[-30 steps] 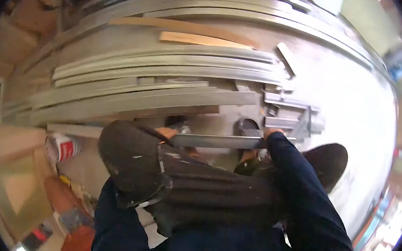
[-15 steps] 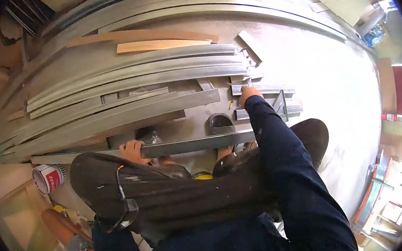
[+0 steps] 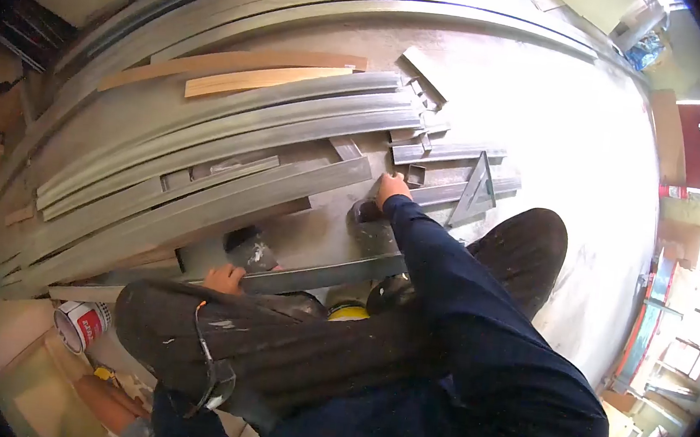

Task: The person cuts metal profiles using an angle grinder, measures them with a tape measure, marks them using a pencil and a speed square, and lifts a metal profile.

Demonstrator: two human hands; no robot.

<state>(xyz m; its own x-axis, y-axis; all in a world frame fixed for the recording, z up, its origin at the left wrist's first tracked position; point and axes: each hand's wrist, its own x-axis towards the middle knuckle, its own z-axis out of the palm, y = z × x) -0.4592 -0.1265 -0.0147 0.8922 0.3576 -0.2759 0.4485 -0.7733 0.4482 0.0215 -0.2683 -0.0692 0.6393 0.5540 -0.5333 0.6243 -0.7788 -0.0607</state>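
My left hand (image 3: 226, 279) rests with curled fingers on the near end of a long grey metal bar (image 3: 324, 272), which lies across in front of my knees. My left forearm is hidden by my leg. My right hand (image 3: 392, 191) is stretched forward to the floor, its fingers closed and pointing down; what they hold, if anything, is hidden. A short cut piece of square tube (image 3: 416, 175) sits just beside it. A metal triangle square (image 3: 477, 193) lies to its right, across short steel lengths (image 3: 449, 154).
Long metal profiles (image 3: 231, 135) and wooden strips (image 3: 270, 82) cover the floor ahead and left. A dark rounded object (image 3: 370, 229) lies below my right hand. A paint can (image 3: 83, 325) stands at the left. Another person's bare limb (image 3: 109, 404) shows at lower left.
My right hand has moved left and nearer, from the short steel pieces to where a small orange-yellow stick lay; that stick is now out of sight. My left hand stays at the bar.
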